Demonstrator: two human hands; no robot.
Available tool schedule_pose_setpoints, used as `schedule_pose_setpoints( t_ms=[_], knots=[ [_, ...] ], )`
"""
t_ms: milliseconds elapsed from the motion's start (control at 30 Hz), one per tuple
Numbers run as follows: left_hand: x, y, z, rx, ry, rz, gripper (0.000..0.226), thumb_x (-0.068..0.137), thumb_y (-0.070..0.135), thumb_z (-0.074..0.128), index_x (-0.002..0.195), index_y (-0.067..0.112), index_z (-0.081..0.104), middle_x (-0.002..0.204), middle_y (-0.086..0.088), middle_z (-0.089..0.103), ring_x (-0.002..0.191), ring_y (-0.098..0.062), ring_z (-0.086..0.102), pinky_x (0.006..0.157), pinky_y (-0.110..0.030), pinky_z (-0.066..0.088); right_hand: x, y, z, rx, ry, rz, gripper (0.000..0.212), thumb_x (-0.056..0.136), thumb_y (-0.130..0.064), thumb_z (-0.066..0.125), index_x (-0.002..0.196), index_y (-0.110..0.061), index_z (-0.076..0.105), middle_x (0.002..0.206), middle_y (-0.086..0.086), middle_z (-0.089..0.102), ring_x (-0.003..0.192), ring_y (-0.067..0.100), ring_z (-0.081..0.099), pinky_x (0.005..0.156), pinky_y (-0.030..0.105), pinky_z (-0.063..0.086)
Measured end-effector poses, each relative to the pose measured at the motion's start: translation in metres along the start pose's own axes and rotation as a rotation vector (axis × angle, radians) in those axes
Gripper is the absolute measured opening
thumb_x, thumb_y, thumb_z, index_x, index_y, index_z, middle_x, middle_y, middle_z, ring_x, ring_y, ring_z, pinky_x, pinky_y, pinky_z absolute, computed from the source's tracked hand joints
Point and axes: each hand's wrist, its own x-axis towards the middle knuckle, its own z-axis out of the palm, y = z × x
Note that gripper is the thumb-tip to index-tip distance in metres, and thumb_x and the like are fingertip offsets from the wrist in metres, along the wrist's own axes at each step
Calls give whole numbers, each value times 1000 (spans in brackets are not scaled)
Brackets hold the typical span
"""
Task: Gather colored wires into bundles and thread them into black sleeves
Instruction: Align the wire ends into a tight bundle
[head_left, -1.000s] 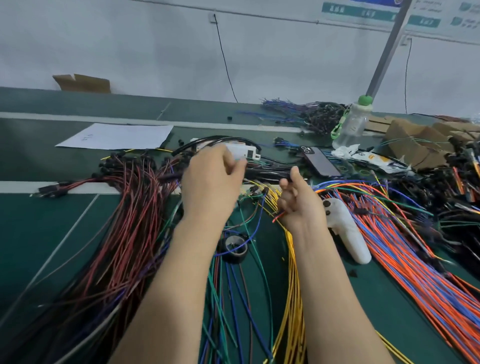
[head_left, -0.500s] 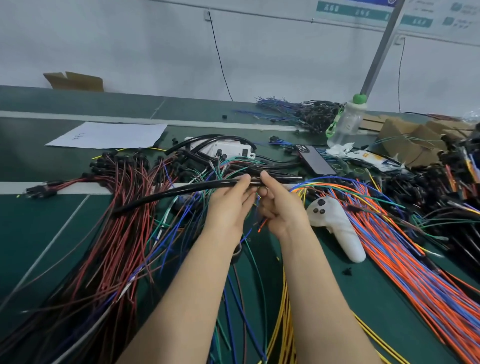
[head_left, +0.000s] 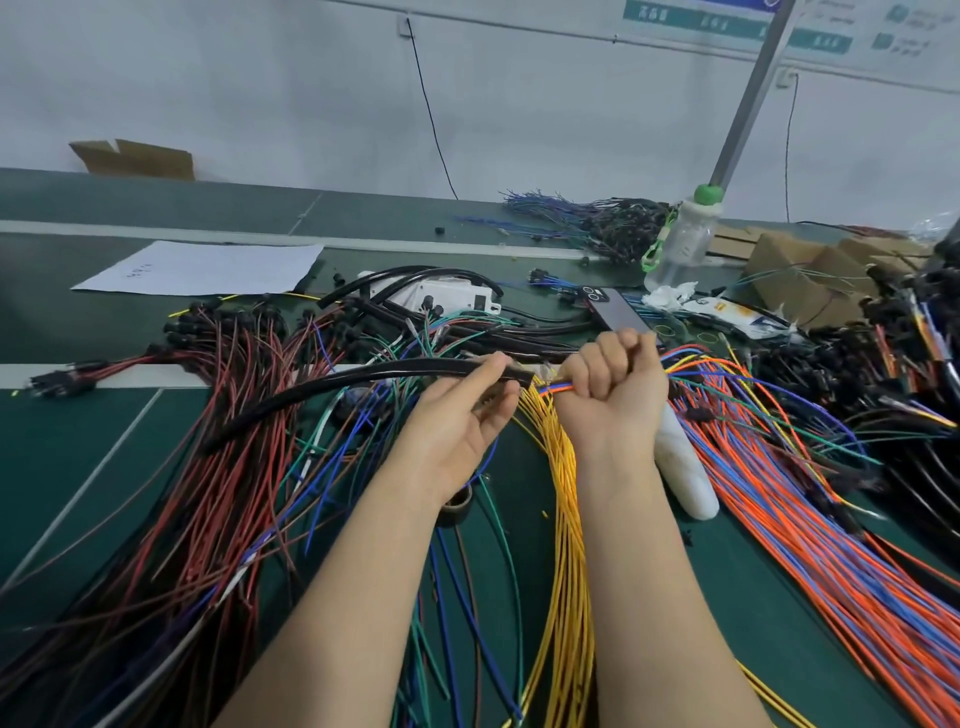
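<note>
Now my right hand (head_left: 613, 387) has fisted the wire bundle (head_left: 557, 387); left hand (head_left: 457, 421) pinches the black sleeve (head_left: 332, 387) mouth, tips seemingly entering: threading begins.

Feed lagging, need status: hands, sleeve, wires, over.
Left hand pinches black sleeve near its open end. Right hand fists wire bundle, tips at the mouth, entry unclear. Nothing blocking the mouth.

You hold one black sleeve (head_left: 332, 389) in your left hand (head_left: 457, 423) and one wire bundle (head_left: 558, 387) in your right hand (head_left: 615, 389); beyond them are one bottle (head_left: 680, 244) and one phone (head_left: 618, 312).
</note>
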Motion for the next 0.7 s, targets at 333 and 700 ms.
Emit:
schedule_pose_setpoints(
  t_ms=[333,700],
  knots=[
    [-4,-1,4,-81,-61,-59,16,68,20,68,78,7,69,65,-1,63,57,-5,63,52,-11,51,-4,0,8,169,-56,-13,43,103,-35,31,66,-16,41,39,-5,22,26,8,18,28,19,14],
    [-5,-4,8,-149,-80,-119,11,69,19,70,65,10,74,67,-2,67,59,-6,65,50,-11,51,-5,-1,9,155,-55,-7,44,103,-36,32,66,-15,41,39,-6,22,26,8,18,30,19,13]
  ],
)
